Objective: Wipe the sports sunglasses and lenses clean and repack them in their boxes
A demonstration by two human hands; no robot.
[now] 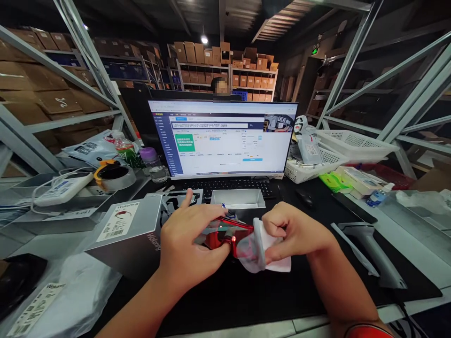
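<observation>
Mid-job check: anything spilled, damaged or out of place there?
No spill or damage stands out, though the left hand partly covers the red-framed item it holds. Mildly untidy: right of the monitor, a plastic packet sticks up well above the rim of the white basket.

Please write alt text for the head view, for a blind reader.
A person's left hand holds what looks like red-framed eyewear, while the right hand pinches a white cloth against it. Beyond stands a lit monitor; a grey scanner lies to the right.
</observation>
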